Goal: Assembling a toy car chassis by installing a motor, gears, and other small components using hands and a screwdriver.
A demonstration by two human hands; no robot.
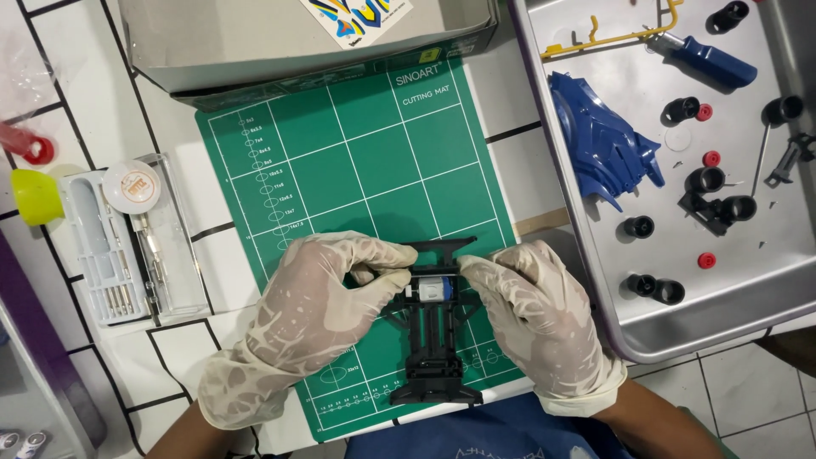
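A black plastic model-car chassis (435, 340) lies on the green cutting mat (374, 161), near its front edge. A small silver and blue electric motor (427, 290) sits across the chassis. My left hand (319, 306), in a pale latex glove, grips the chassis from the left, with its fingertips at the motor's left end. My right hand (531, 314), gloved the same, holds the chassis on the right, and its fingertips touch the motor's right end.
A metal tray (731, 314) at the right holds a blue car body shell (603, 144), a blue-handled screwdriver (705, 59), a yellow sprue, black tyres and red hubs. A grey cardboard box (255, 42) stands behind the mat. A clear tool case (127, 246) lies to the left.
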